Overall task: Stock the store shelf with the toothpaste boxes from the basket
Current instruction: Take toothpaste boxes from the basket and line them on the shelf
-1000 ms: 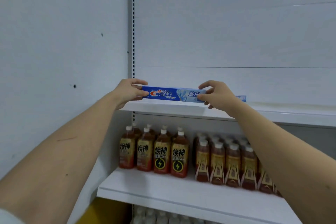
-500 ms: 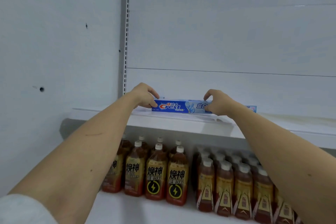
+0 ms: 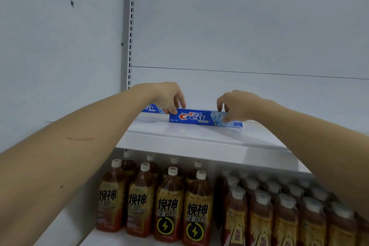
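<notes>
A blue Crest toothpaste box (image 3: 196, 118) stands on its long edge on the white upper shelf (image 3: 179, 136). My left hand (image 3: 169, 97) pinches its left end from above, and my right hand (image 3: 237, 106) pinches its right end. A second blue toothpaste box (image 3: 152, 108) lies behind it to the left, partly hidden by my left wrist. The basket is out of view.
The shelf below holds several brown drink bottles (image 3: 169, 205) in rows. A slotted upright (image 3: 129, 26) runs along the left of the white back panel. A white wall (image 3: 60, 46) stands on the left.
The box has moved further onto the shelf and a little right, standing on its edge. Both hands now grip it from above. The second box shows at the left.
</notes>
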